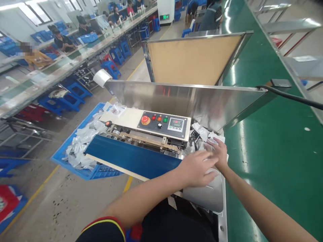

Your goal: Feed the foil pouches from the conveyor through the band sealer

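My left hand (199, 168) is over the right end of a band sealing machine (121, 116), palm down, fingers spread and slightly blurred. It appears to hold nothing. Just beyond it, my right hand (219, 153) reaches over a pile of clear and whitish plastic bags (200, 131), its fingers stretched out and partly hidden by my left hand. Whether its fingertips touch a bag cannot be made out. Below my left hand is a rounded grey surface (208, 195). A blue conveyor belt (131, 156) runs along the machine's near side. The control panel (164, 123) has a red knob and a lit display.
A blue crate (73, 169) full of plastic bags stands at the machine's left end. Metal-framed panels (161, 95) rise behind the machine. A green work surface (275, 161) lies at right, with a black cable (290, 95) above it. People sit along a far bench.
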`<action>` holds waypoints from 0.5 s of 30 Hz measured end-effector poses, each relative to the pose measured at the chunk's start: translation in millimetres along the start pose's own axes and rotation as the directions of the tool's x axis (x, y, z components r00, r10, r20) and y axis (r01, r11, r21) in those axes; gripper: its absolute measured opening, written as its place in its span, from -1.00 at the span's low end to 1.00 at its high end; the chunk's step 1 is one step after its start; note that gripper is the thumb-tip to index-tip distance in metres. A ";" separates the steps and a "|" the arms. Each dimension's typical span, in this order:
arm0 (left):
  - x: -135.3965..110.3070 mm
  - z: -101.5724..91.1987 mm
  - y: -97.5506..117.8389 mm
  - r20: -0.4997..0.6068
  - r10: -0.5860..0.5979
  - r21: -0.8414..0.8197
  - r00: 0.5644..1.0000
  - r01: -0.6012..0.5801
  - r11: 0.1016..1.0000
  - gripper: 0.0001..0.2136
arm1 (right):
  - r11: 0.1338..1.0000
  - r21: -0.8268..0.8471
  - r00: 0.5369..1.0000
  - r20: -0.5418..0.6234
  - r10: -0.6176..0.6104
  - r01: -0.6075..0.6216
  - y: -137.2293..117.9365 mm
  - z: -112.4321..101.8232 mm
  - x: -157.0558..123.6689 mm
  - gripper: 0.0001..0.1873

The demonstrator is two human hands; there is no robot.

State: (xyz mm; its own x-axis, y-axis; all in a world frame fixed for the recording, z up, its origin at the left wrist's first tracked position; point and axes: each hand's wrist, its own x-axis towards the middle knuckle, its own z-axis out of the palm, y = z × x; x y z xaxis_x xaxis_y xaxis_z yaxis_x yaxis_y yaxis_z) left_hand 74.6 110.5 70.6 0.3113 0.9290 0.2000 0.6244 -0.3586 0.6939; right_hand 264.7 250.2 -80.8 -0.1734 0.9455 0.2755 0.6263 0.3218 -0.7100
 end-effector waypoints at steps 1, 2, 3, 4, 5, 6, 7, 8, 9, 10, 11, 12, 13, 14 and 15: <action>-23.1 -10.3 -2.9 0.024 0.024 -0.063 0.999 -0.022 0.998 -0.57 | 1.000 0.011 0.999 -0.035 0.012 -0.012 -7.3 -3.9 -1.6 -0.67; -44.3 -19.5 -6.3 0.039 0.021 -0.124 0.999 -0.016 0.992 -0.61 | 0.999 0.034 0.998 -0.060 0.033 -0.031 -16.9 -9.9 -3.4 -0.63; -62.8 -26.9 -9.8 0.047 0.002 -0.176 0.999 0.006 0.984 -0.64 | 0.996 0.065 0.995 -0.076 0.062 -0.057 -29.2 -18.1 -6.1 -0.59; -77.8 -32.1 -12.7 0.040 -0.029 -0.214 0.999 0.037 0.976 -0.65 | 0.992 0.094 0.992 -0.086 0.093 -0.085 -44.2 -27.9 -10.0 -0.57; -89.0 -34.9 -14.9 0.009 -0.067 -0.235 0.998 0.067 0.970 -0.65 | 0.988 0.115 0.988 -0.100 0.118 -0.106 -61.7 -38.7 -15.5 -0.56; -96.1 -35.3 -16.2 -0.045 -0.108 -0.242 0.993 0.094 0.966 -0.65 | 0.986 0.122 0.982 -0.133 0.132 -0.116 -81.0 -49.4 -22.9 -0.56; -99.5 -33.5 -16.7 -0.119 -0.149 -0.239 0.982 0.118 0.964 -0.63 | 0.986 0.116 0.974 -0.179 0.137 -0.117 -101.2 -59.0 -32.2 -0.57; -99.7 -29.8 -16.6 -0.200 -0.185 -0.236 0.962 0.135 0.962 -0.60 | 0.988 0.106 0.966 -0.220 0.136 -0.114 -121.1 -66.8 -43.1 -0.59; -97.4 -24.7 -16.3 -0.276 -0.213 -0.242 0.937 0.147 0.959 -0.55 | 0.988 0.103 0.962 -0.239 0.134 -0.112 -139.6 -71.9 -55.1 -0.61; -93.7 -18.9 -16.1 -0.329 -0.238 -0.264 0.914 0.154 0.952 -0.52 | 0.986 0.114 0.963 -0.228 0.144 -0.120 -156.1 -74.0 -67.6 -0.62; -89.6 -12.7 -16.4 -0.350 -0.268 -0.304 0.898 0.161 0.939 -0.52 | 0.980 0.137 0.967 -0.190 0.170 -0.145 -169.7 -73.3 -80.2 -0.63; -85.8 -6.8 -17.3 -0.343 -0.306 -0.361 0.888 0.176 0.916 -0.55 | 0.967 0.170 0.968 -0.136 0.213 -0.189 -180.3 -70.1 -92.2 -0.62; -83.2 -1.4 -19.0 -0.315 -0.350 -0.424 0.882 0.199 0.884 -0.58 | 0.946 0.211 0.960 -0.077 0.267 -0.246 -188.0 -65.2 -103.2 -0.59; -82.1 3.4 -21.4 -0.276 -0.398 -0.482 0.875 0.232 0.845 -0.57 | 0.913 0.265 0.945 -0.022 0.328 -0.310 -193.0 -59.1 -113.0 -0.55; -82.6 7.4 -24.4 -0.237 -0.445 -0.530 0.864 0.268 0.804 -0.55 | 0.867 0.332 0.922 0.027 0.386 -0.372 -195.7 -52.9 -121.4 -0.50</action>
State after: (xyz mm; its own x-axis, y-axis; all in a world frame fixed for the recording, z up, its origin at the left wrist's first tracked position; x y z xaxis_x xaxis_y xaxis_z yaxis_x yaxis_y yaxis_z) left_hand 38.9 41.9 32.0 -0.1787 0.9835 0.0284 0.2058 0.0091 0.9785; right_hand 203.3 69.8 59.0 0.0609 0.9974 -0.0373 0.3547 -0.0565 -0.9333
